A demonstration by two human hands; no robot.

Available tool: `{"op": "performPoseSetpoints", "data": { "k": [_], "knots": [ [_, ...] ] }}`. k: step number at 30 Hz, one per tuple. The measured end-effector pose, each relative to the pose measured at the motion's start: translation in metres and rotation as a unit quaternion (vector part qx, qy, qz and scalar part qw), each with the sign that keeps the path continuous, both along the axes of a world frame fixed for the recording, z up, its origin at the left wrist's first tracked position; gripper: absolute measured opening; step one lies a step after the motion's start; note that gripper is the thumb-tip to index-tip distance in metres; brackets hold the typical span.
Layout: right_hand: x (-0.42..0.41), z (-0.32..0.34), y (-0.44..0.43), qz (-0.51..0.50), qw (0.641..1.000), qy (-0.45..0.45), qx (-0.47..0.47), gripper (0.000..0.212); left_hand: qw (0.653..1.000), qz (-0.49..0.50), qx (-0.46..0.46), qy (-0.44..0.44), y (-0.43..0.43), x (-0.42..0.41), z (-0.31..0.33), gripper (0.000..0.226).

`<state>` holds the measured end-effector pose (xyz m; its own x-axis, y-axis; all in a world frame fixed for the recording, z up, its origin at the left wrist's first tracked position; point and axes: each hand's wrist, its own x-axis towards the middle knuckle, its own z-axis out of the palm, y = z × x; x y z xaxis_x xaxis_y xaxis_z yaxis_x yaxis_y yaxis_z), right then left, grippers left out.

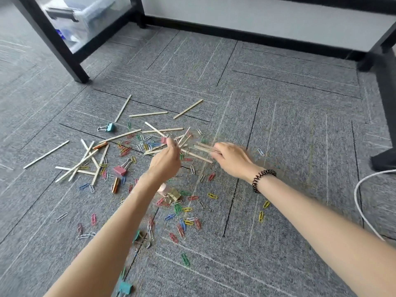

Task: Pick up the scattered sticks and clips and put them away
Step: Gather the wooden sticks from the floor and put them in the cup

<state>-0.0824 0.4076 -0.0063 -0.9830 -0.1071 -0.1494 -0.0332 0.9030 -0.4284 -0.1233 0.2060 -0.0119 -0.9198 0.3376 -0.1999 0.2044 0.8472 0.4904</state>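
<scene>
Right hand (232,157) is pinching about three sticks (203,146), their long axes pointing leftward from its fingertips. Left hand (165,161) is curling beside them, grip unclear. Some twenty more sticks, about six binder clips (120,170) and dozens of paper clips (212,196) are lying around both hands' fingers.

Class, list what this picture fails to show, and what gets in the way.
Head view:
Left hand: motion blur hides whether it holds anything.
Sticks in right hand: blur hides their number.
Storage box: cut off by top edge.
Teal binder clip: blurred, partly cut by bottom edge.
</scene>
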Motion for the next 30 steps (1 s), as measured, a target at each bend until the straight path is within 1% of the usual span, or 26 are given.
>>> {"op": "performPoseSetpoints", "data": {
  "k": [3, 7, 12, 15, 18, 21, 23, 26, 28, 30],
  "knots": [
    [-0.014, -0.005, -0.02, -0.008, 0.999, -0.033, -0.022, 0.023, 0.999, 0.037, -0.022, 0.004, -0.019, -0.005, 0.001, 0.023],
    [-0.03, -0.014, -0.037, -0.023, 0.999, -0.047, -0.015, 0.018, 0.995, 0.091, -0.044, 0.009, -0.035, -0.019, -0.008, 0.024],
    [-0.044, -0.032, -0.047, -0.054, 0.997, -0.042, -0.027, 0.025, 0.989, 0.094, -0.076, 0.084, -0.039, -0.03, -0.017, 0.025],
    [-0.049, -0.037, -0.047, -0.071, 0.996, -0.042, -0.036, 0.018, 0.989, 0.088, -0.085, 0.085, -0.037, -0.038, -0.019, 0.023],
    [-0.051, -0.038, -0.044, -0.051, 0.997, -0.051, -0.023, 0.013, 0.989, 0.072, -0.093, 0.088, -0.037, -0.042, -0.02, 0.019],
    [-0.047, -0.036, -0.041, -0.014, 0.999, -0.033, 0.016, 0.012, 0.989, 0.05, -0.101, 0.092, -0.039, -0.046, -0.021, 0.017],
    [-0.044, -0.034, -0.04, 0.0, 0.999, -0.027, 0.022, 0.012, 0.99, 0.035, -0.1, 0.094, -0.042, -0.047, -0.024, 0.016],
    [-0.04, -0.03, -0.039, 0.01, 1.0, -0.023, 0.005, 0.012, 0.989, 0.038, -0.097, 0.101, -0.047, -0.046, -0.026, 0.02],
    [-0.039, -0.028, -0.038, 0.006, 0.999, -0.024, -0.027, 0.007, 0.989, 0.055, -0.094, 0.099, -0.05, -0.042, -0.022, 0.019],
    [-0.04, -0.026, -0.04, 0.004, 0.998, -0.026, -0.049, 0.014, 0.988, 0.072, -0.084, 0.105, -0.052, -0.04, -0.017, 0.018]
  ]
}}
